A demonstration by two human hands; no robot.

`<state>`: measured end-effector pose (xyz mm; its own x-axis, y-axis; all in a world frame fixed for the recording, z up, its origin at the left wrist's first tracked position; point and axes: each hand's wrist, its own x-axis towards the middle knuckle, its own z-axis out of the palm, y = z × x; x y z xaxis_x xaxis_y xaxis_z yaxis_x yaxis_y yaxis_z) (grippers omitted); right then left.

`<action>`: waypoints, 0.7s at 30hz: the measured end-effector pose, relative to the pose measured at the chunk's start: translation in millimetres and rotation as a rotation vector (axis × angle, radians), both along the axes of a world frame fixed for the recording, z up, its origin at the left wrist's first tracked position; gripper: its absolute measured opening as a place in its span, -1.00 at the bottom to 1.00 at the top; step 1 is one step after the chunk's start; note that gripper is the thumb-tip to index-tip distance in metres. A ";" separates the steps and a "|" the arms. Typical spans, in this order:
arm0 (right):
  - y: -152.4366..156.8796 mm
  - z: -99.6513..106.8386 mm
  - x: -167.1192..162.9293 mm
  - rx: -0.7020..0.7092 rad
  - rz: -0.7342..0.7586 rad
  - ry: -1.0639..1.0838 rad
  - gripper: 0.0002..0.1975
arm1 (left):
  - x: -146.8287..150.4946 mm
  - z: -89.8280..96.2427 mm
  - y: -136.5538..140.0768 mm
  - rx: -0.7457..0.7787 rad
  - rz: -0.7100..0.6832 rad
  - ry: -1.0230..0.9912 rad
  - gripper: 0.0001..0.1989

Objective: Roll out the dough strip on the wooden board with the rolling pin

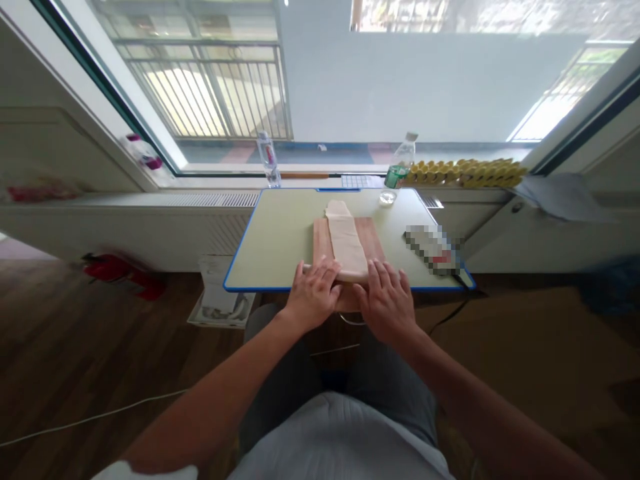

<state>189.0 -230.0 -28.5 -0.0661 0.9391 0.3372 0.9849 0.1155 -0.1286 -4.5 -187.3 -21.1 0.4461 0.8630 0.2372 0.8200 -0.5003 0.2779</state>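
A long pale strip of dough [346,239] lies lengthwise on a wooden cutting board [371,239]. Its far end reaches past the board onto the small table. Across the near end of the dough lies a wooden rolling pin [353,275]. My left hand [314,293] is over the pin's left part, fingers curved onto it. On the right part of the same pin rests my right hand [389,299], gripping it in the same way. The pin's middle shows between the two hands; the palms hide much of its ends and the board's near corners.
The pale table [280,233] has a blue rim. A bottle with a green label [397,175] stands at its back right, and a blurred-out object [434,250] lies on the right. Another clear bottle [270,160] and a yellow object [465,173] sit by the window.
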 end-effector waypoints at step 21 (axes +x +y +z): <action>53.9 5.5 82.7 -0.043 -0.082 0.371 -0.63 | 44.0 40.4 30.8 0.029 -0.283 0.263 -0.78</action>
